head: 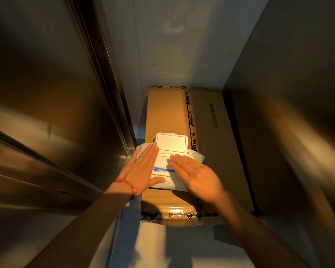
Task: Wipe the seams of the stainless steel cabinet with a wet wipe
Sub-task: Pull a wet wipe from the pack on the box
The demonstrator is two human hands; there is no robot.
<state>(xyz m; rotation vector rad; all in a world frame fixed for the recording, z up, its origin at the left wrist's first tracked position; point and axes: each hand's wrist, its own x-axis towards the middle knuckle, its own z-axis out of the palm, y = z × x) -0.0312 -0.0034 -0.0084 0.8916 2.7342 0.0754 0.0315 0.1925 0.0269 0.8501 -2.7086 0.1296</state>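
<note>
A white pack of wet wipes (162, 167) lies on a cardboard box (168, 115), its flip lid (171, 143) standing open. My left hand (141, 167), with a red bead bracelet at the wrist, rests flat on the pack's left side with fingers straight. My right hand (195, 174) lies over the pack's right side, fingers extended toward the dispensing opening. The stainless steel cabinet (46, 105) fills the left of the view, with a vertical seam (112, 89) along its edge beside the box.
A second steel surface (290, 122) rises on the right of the box. A pale tiled wall (172, 45) stands behind. The box fills the narrow gap between the two steel sides, above a light floor (159, 246).
</note>
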